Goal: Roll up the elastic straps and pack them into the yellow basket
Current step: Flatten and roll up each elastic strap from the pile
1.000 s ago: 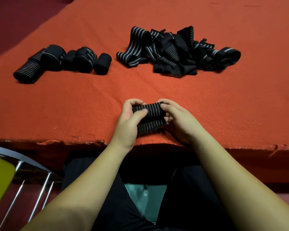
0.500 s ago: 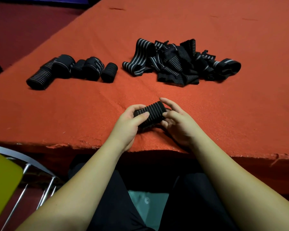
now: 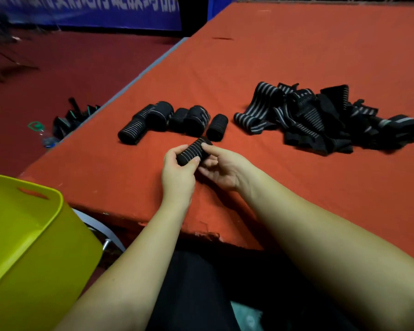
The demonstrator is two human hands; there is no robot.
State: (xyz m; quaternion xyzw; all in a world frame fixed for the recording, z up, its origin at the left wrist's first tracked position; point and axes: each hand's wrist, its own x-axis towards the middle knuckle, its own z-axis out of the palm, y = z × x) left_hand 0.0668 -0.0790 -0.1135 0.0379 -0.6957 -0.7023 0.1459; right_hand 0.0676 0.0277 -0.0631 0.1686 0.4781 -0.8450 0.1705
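Head view: left hand (image 3: 177,170) grips rolled strap (image 3: 193,151).

- The room is dim; the far floor (image 3: 58,75) sinks into murky dark red.
- Light falls from above onto the red table (image 3: 296,56), its brightest part the middle and right.
- Soft short shadows lie under the pile of loose straps (image 3: 320,120) and the rolled ones (image 3: 167,120).
- The blue banner (image 3: 93,10) at the top left smears with motion blur, its lettering unreadable.
- The wide lens bends the table edges, and the yellow basket (image 3: 22,235) looms large and slightly soft.
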